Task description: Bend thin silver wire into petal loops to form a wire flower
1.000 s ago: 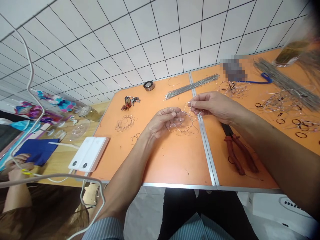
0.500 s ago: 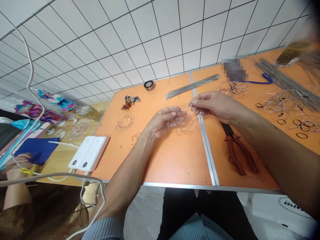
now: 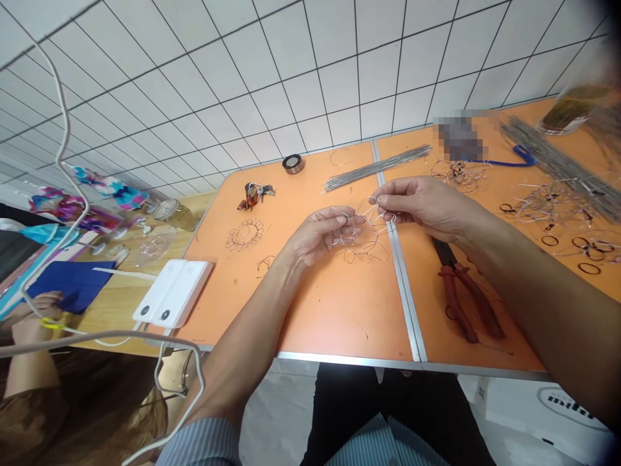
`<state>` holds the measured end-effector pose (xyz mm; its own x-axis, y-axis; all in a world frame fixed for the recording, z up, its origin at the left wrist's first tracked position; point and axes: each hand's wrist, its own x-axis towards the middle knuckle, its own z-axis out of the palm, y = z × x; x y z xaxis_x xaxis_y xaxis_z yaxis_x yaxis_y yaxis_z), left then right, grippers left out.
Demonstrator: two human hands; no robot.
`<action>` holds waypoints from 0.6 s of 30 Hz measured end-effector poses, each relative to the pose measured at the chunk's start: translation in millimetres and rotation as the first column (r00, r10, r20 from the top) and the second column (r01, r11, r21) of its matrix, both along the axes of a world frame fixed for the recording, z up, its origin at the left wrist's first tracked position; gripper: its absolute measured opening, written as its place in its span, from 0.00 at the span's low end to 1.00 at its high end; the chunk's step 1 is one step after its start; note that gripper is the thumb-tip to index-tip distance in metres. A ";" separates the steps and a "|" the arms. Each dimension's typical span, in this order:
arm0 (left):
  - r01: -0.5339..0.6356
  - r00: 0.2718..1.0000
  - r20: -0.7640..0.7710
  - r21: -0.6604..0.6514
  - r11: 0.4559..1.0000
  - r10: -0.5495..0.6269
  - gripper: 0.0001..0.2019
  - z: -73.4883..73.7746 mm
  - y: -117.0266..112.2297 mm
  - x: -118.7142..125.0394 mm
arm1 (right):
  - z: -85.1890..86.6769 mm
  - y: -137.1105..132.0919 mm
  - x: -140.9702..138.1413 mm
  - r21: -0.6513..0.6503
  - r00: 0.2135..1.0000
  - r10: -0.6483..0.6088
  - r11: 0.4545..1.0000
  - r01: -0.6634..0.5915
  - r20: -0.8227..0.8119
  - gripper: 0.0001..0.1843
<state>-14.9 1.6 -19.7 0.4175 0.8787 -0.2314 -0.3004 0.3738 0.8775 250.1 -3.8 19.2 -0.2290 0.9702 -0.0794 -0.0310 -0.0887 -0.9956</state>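
A thin wire flower frame (image 3: 363,244) hangs between my two hands over the orange table (image 3: 334,304). My left hand (image 3: 317,236) pinches its left side, fingers curled round the looped wires. My right hand (image 3: 420,204) pinches a wire loop at the frame's upper right, thumb and fingers pressed together. Both hands sit just above the table's metal seam. The frame's lower loops touch or nearly touch the tabletop.
Red-handled pliers (image 3: 463,294) lie right of the seam. A bundle of straight wires (image 3: 376,168), a tape roll (image 3: 293,163), a finished wire flower (image 3: 244,234) and a small figure (image 3: 255,193) lie behind. White boxes (image 3: 172,294) sit left; another person's hand (image 3: 33,317) works at far left.
My right hand's fingers shifted slightly on the wire loop. The view drifted a little; the other person's hand at far left moved slightly.
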 end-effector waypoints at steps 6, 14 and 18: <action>-0.004 1.000 0.002 -0.021 1.000 0.004 0.07 -0.8 0.5 0.8 | 7.6 -3.4 -3.4 -0.025 0.999 -0.036 0.999 0.036 0.022 0.07; -0.003 1.000 -0.015 -0.029 1.000 0.003 0.06 -2.9 2.9 0.6 | 12.3 -6.8 -3.6 0.032 0.991 -0.059 0.998 0.055 0.119 0.07; -0.010 1.000 -0.027 -0.026 1.000 0.010 0.06 -3.5 3.5 1.0 | 12.9 -7.9 -2.6 0.081 0.978 -0.072 0.995 0.057 0.196 0.04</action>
